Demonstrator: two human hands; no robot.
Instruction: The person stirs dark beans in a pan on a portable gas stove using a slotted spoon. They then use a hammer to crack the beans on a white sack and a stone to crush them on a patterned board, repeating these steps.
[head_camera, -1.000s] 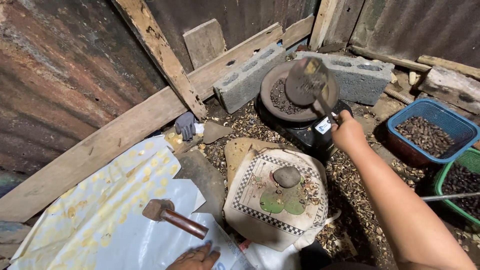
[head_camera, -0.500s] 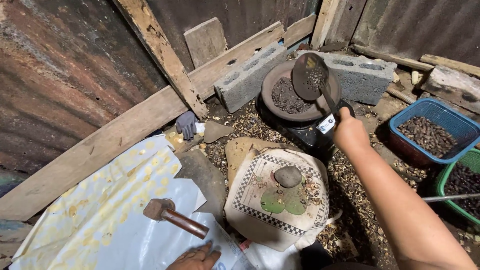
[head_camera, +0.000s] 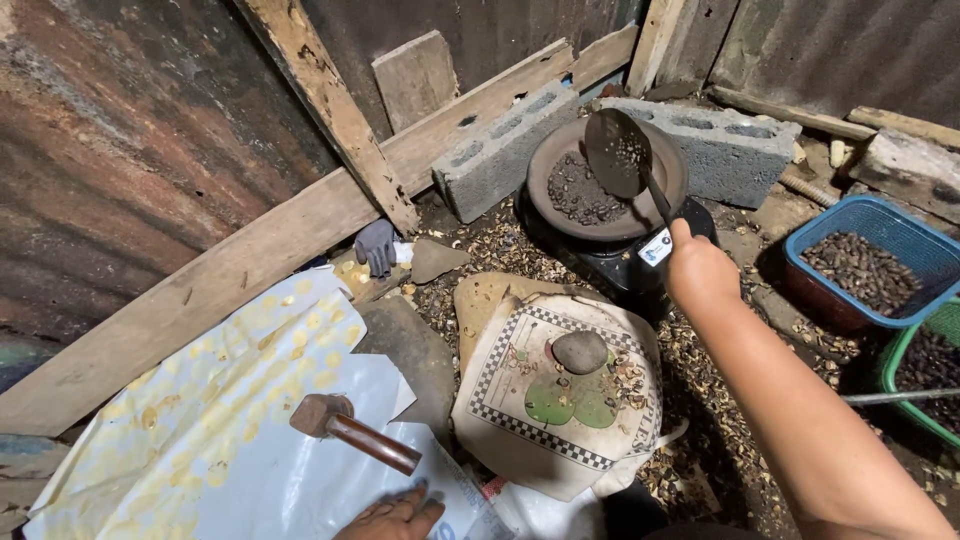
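A perforated ladle (head_camera: 617, 152) hangs tilted over the round dark pan (head_camera: 560, 215) of kernels, seemingly to let fines drop back in. The right hand (head_camera: 700, 275) is clenched round its handle. The left hand (head_camera: 392, 516) lies spread flat on the plastic sheet (head_camera: 200, 440) at the lower edge, beside one hammer (head_camera: 350, 432). Two concrete blocks (head_camera: 505, 150) flank the pan, and one stone (head_camera: 580, 351) sits on the patterned cloth (head_camera: 500, 400).

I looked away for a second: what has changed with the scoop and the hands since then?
The right hand still grips the perforated ladle, whose bowl has swung left and now hangs over the pan. The left hand stays on the white sheet. Hammer and stone unmoved.
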